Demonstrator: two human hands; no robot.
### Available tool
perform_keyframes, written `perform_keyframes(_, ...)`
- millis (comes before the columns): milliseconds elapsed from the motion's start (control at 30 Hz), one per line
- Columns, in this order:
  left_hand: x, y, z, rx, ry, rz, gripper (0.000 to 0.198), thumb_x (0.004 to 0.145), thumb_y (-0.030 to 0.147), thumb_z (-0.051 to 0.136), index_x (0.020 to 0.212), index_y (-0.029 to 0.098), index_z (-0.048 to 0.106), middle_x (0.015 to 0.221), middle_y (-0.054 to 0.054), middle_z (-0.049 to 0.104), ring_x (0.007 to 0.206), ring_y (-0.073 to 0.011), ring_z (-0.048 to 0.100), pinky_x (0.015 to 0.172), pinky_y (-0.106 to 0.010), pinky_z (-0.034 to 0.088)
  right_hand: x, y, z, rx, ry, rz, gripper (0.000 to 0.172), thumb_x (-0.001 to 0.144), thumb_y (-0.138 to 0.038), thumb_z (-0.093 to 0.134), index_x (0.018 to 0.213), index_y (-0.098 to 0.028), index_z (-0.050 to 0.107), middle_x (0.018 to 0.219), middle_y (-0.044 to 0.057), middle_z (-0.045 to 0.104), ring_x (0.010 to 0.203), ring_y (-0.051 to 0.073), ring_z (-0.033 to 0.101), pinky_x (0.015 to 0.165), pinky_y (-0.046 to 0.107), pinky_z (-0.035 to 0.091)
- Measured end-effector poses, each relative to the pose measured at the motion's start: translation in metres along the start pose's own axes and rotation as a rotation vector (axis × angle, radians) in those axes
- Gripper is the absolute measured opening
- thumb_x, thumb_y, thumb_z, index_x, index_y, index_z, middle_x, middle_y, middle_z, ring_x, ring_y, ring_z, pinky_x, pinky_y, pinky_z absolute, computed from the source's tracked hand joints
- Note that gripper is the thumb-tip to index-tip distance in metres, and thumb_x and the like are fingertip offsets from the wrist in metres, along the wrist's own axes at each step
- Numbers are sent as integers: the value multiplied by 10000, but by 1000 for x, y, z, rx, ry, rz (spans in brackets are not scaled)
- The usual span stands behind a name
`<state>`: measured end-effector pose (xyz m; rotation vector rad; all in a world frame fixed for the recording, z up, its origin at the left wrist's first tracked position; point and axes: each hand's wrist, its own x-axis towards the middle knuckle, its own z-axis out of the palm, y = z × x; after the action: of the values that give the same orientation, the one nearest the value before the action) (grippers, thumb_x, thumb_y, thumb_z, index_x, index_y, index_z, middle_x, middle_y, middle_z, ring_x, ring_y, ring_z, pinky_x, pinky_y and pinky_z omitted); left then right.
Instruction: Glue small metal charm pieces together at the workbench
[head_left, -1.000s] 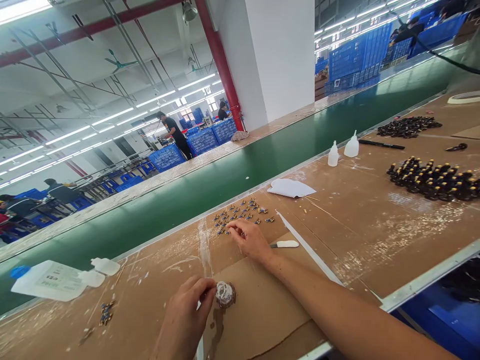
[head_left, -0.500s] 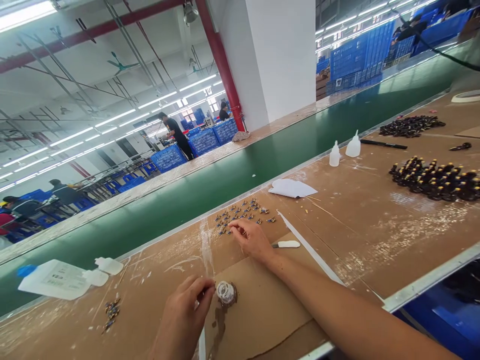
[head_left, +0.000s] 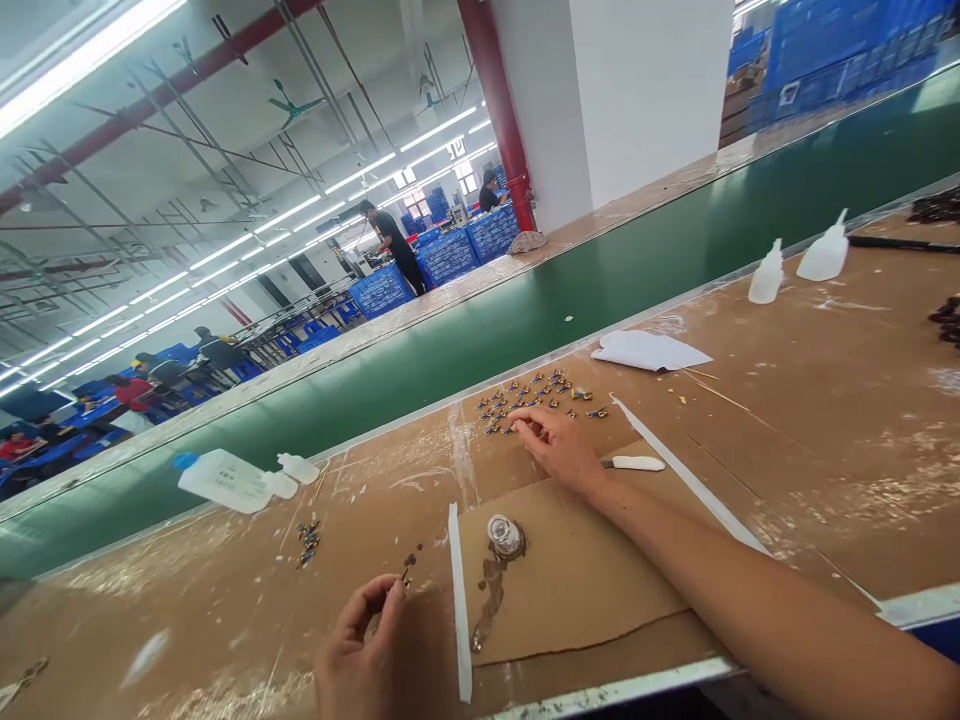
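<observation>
My left hand (head_left: 364, 655) is low at the front of the cardboard-covered bench (head_left: 787, 400), thumb and forefinger pinched on a tiny dark part (head_left: 406, 574). My right hand (head_left: 559, 445) reaches forward, its fingertips closed on the near edge of a scatter of small blue and brass parts (head_left: 536, 398); whether it holds one I cannot make out. A small round glue pot (head_left: 505, 535) sits on a cardboard sheet between my hands, with a dark smear below it. A white-handled tool (head_left: 634, 463) lies just right of my right hand.
A green conveyor belt (head_left: 525, 310) runs along the bench's far side. A flat white bottle with a blue cap (head_left: 221, 480), two small dropper bottles (head_left: 795, 265), a white paper (head_left: 649, 350) and a little pile of parts (head_left: 307, 540) lie on the bench. People work in the background.
My head has turned left, so the view shifted. My left hand moved away from the glue pot to the left and now pinches a small part. My right hand stays at the scattered parts.
</observation>
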<state>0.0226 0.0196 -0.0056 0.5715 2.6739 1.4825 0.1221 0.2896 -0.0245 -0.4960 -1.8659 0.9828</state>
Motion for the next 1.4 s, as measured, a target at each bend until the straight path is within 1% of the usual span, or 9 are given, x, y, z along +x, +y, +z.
perform_keyframes(133,7,-3,-1,-47,3,1,455,593,563,672,778,147,658,772,-48,690,784,-204,645,701,-256,497,-2,0,0,-2,-10,12,236,819,-277,435,871,-179,644,782,28,651,607,114,533,584,233,425)
perform_keyframes(300,23,-7,-1,-12,-40,50,392,650,512,651,791,146,657,767,-48,683,761,-190,628,711,-264,481,-2,1,0,-19,-21,23,238,820,-293,438,866,-177,641,791,32,659,569,108,524,558,232,415)
perform_keyframes(467,33,-18,-1,-26,-72,66,380,637,514,652,759,154,655,744,-36,671,727,-177,607,692,-248,465,-2,-2,-2,-53,-32,29,236,821,-299,450,872,-175,645,780,27,662,541,99,506,527,222,399)
perform_keyframes(567,34,-19,-1,-14,-91,69,365,648,507,637,768,163,658,744,-30,671,735,-176,605,696,-243,458,-3,-3,-2,-73,-32,34,230,820,-295,454,867,-178,646,774,24,661,528,96,496,518,220,391)
perform_keyframes(700,30,-15,3,-1,-89,38,360,620,502,637,737,162,664,713,-31,672,702,-177,603,671,-241,458,-4,-5,-3,-86,-40,36,235,823,-282,441,855,-177,649,763,20,660,519,93,490,513,219,384)
perform_keyframes(867,27,-11,8,18,-70,27,347,616,501,622,703,167,659,687,-30,671,674,-177,601,644,-242,450,-3,-4,-2,-84,-47,33,240,815,-265,434,874,-172,648,783,25,668,524,94,498,514,219,392)
perform_keyframes(1100,30,-10,15,96,-46,38,362,608,524,597,676,171,646,641,-33,659,629,-183,594,612,-264,432,-1,-2,-2,-61,-42,15,237,802,-234,423,863,-169,641,801,32,666,575,99,539,527,208,411)
perform_keyframes(1300,30,-6,16,170,-25,12,373,599,531,594,683,171,646,658,-39,669,653,-195,602,623,-273,424,-1,0,-2,-53,-31,-2,226,794,-202,428,857,-174,644,801,26,664,613,100,545,554,203,411)
perform_keyframes(1400,31,-2,15,178,-26,-12,362,589,517,600,676,169,643,643,-34,662,637,-192,597,601,-265,420,-1,1,-1,-41,-23,-10,234,793,-182,419,856,-176,644,789,18,659,617,97,542,559,199,411)
